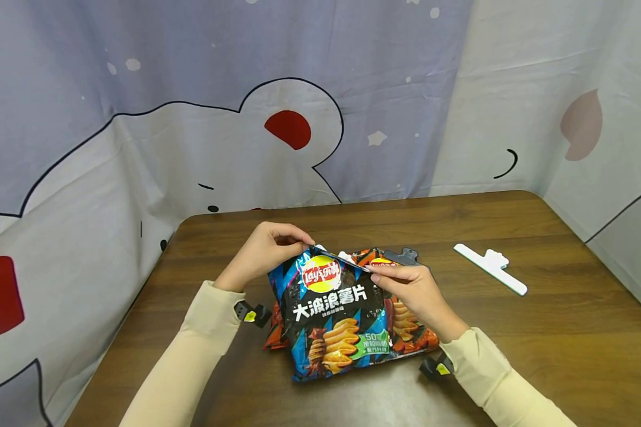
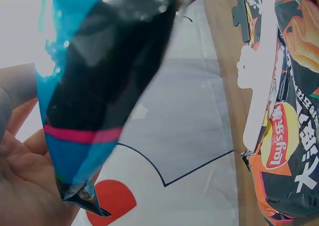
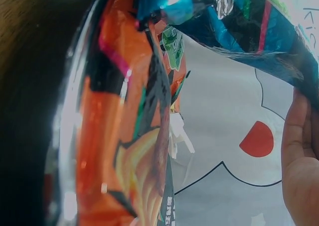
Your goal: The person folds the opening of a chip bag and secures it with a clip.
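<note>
A blue and black Lay's chip bag (image 1: 342, 302) is held by its top edge between both hands, its printed front facing me. My left hand (image 1: 264, 252) pinches the top left corner between thumb and fingers. At the top right corner my right hand (image 1: 413, 290) pinches the edge the same way. Behind it lies an orange and black Lay's chip bag (image 1: 408, 326), partly covered. A white bag clip (image 2: 259, 71) sits along that bag's top in the left wrist view. Past it shows a dark grey clip (image 1: 403, 257).
Another white bag clip (image 1: 490, 268) lies by itself on the wooden table (image 1: 566, 332), right of the bags. Around the table's back and sides hangs a printed curtain (image 1: 192, 154). Each wrist wears a small black camera (image 1: 252, 314).
</note>
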### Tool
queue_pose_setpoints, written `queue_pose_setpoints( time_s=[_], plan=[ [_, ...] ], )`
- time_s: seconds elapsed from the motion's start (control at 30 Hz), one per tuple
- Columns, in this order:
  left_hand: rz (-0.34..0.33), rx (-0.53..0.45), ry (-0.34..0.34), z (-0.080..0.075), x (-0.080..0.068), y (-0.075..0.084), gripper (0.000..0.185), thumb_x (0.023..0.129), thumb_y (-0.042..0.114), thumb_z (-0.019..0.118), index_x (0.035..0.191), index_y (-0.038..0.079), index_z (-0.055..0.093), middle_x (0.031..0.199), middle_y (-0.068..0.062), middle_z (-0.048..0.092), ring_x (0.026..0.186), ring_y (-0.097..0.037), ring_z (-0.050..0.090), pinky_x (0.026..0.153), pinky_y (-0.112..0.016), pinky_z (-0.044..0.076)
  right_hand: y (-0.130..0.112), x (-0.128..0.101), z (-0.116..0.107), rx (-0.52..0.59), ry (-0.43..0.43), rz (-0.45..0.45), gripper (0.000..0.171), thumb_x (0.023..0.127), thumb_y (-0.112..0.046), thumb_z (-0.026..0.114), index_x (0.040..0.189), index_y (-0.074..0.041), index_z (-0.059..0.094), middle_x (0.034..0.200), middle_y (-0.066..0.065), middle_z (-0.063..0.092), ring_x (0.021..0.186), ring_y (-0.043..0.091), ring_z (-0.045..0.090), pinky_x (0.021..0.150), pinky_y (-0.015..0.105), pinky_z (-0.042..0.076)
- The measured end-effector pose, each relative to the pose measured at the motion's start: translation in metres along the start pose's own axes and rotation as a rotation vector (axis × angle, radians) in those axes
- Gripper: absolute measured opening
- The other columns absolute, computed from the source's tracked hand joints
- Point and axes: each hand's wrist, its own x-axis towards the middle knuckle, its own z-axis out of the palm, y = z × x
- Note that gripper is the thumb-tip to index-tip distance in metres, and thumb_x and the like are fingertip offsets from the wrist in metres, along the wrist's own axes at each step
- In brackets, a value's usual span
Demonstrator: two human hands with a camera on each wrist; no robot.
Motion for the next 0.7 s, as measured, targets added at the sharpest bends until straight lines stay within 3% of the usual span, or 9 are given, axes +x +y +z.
queue_pose_setpoints(
  time_s=[0.13,0.4,0.7],
  plan=[
    [0.002,0.006,0.003,0.0003,0.0001,-0.0009,0.011,0.089,0.011,0.067,0.092,0.013,0.077,0.099,-0.005,0.072,0.079,-0.019,0.06,0.071,-0.034,0.051,0.0004,0.0003,0.0,-0.005,0.0,-0.007,0.028,0.087,-0.012,0.071,0.11,0.002,0.071,0.106,-0.006,0.073,0.101,0.0,0.065,0.084,0.019,0.051],
    [0.004,0.008,0.011,0.0014,0.0004,-0.001,0.012,0.089,0.011,0.066,0.092,0.013,0.077,0.098,-0.005,0.072,0.08,-0.019,0.06,0.071,-0.034,0.05,0.0017,0.0002,-0.0004,0.013,-0.01,-0.047,0.027,0.087,-0.01,0.07,0.109,0.006,0.07,0.1,-0.017,0.071,0.1,0.0,0.065,0.083,0.018,0.052],
    [-0.028,-0.002,0.01,0.0039,-0.0004,0.0012,0.012,0.09,0.013,0.066,0.092,0.014,0.078,0.1,-0.005,0.073,0.084,-0.017,0.063,0.075,-0.033,0.052,0.0013,-0.002,-0.002,0.023,-0.018,-0.046,0.027,0.087,-0.009,0.07,0.109,0.007,0.07,0.1,-0.016,0.072,0.099,0.001,0.065,0.081,0.018,0.052]
  ],
)
